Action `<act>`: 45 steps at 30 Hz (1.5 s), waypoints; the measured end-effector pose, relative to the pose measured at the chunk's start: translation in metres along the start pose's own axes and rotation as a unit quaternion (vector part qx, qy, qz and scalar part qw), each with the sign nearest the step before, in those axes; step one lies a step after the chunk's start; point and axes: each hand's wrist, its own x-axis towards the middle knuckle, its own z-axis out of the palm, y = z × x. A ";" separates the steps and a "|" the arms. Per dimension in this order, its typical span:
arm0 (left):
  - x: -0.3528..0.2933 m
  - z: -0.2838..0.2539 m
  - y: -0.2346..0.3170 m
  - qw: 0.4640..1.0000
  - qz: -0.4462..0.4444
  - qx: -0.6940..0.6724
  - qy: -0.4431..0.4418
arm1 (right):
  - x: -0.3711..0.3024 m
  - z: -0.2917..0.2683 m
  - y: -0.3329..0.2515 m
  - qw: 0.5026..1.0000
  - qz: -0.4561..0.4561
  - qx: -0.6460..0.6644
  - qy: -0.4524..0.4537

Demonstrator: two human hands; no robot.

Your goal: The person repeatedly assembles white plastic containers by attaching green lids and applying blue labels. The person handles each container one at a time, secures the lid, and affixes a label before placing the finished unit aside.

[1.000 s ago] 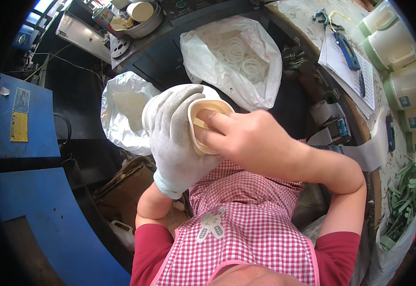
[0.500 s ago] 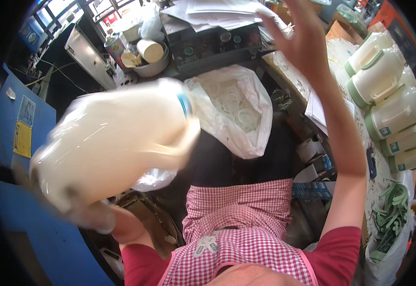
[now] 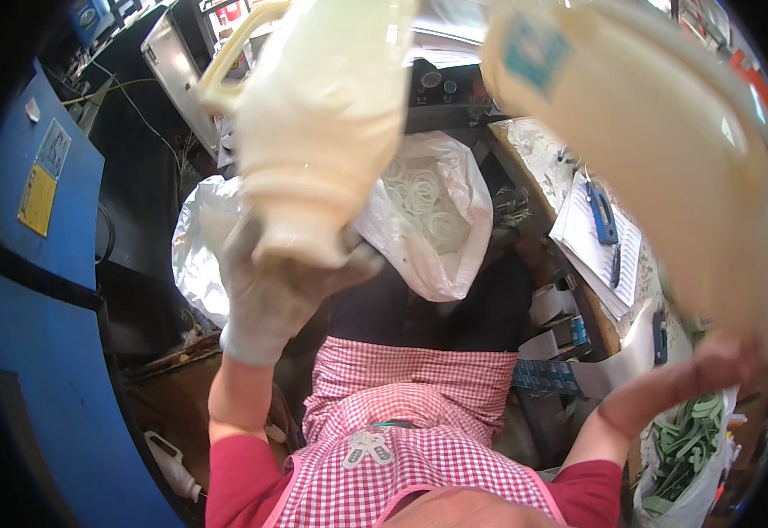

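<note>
My left hand [image 3: 265, 295], in a pale glove, grips the narrow neck of a cream plastic jug [image 3: 322, 123]. The jug's wide body points up and away, with its handle on the left. On the right, my bare right hand [image 3: 731, 359] holds the near end of a second cream jug [image 3: 648, 150], which carries a teal label [image 3: 533, 53] at its far end. Motion smears both jugs a little, and the right one hides part of the bench. Between them, a white bag [image 3: 468, 260] of clear plastic rings [image 3: 424, 194] lies open.
A worn bench [image 3: 533, 145] on the right bears papers [image 3: 595, 242], a blue cutter [image 3: 601, 214] and a pen. Below it hangs a bag of green strips [image 3: 687, 444]. A blue cabinet [image 3: 36, 334] flanks my left. Another white bag [image 3: 199, 238] lies beyond my left forearm.
My left hand has come inward and now holds a jug by the neck. My right hand, raised with nothing visible in it before, has lowered to the right and holds a labelled jug.
</note>
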 end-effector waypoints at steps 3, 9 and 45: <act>0.071 0.037 -0.026 0.977 0.088 0.077 -0.177 | -0.008 -0.052 -0.011 0.981 0.163 0.021 0.101; 0.230 0.162 -0.070 0.952 0.151 -0.092 -0.251 | -0.047 0.016 0.023 0.948 0.241 0.049 -0.204; 0.119 -0.108 -0.093 0.850 0.112 0.515 -0.021 | -0.236 -0.138 -0.051 0.918 0.178 -0.309 -0.172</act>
